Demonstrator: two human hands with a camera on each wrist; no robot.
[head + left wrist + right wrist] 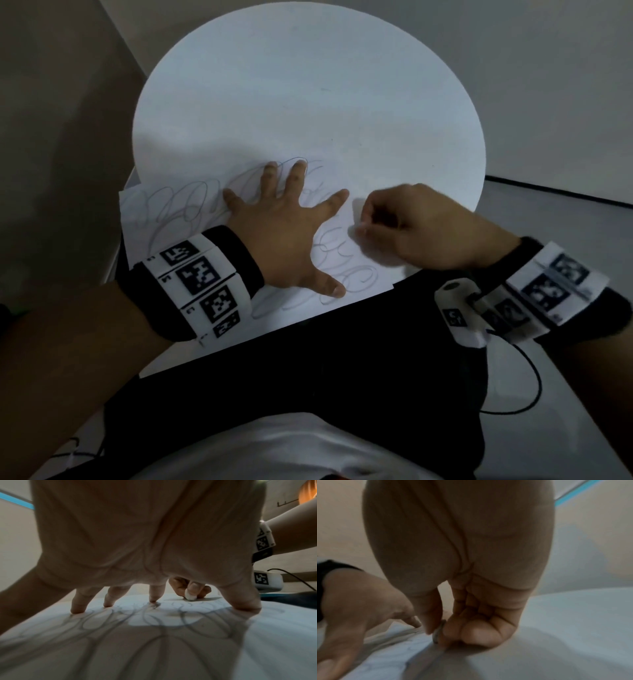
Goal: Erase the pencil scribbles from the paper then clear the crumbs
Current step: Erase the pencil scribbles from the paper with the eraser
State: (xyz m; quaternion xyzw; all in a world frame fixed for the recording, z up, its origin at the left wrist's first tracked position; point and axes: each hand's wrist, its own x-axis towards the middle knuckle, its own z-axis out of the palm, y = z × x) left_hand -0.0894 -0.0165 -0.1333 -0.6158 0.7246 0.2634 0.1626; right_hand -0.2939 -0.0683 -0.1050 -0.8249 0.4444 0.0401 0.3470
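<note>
Now — left hand splayed flat on paper | right hand pinches eraser beside it

A: How much of the eraser shows?
B: Only a small white tip in the left wrist view; the right hand hides the rest. In the head view it is too small to make out.

A: And the right wrist view?
B: Blurred. Something thin and grey sits between thumb and fingers, perhaps the eraser's edge, but I cannot tell.

A: The scribbles?
B: The left hand covers those in the middle of the paper. Any crumbs are too small to see.

A: The desk?
B: Its near edge is hidden by the person's dark clothing.
</note>
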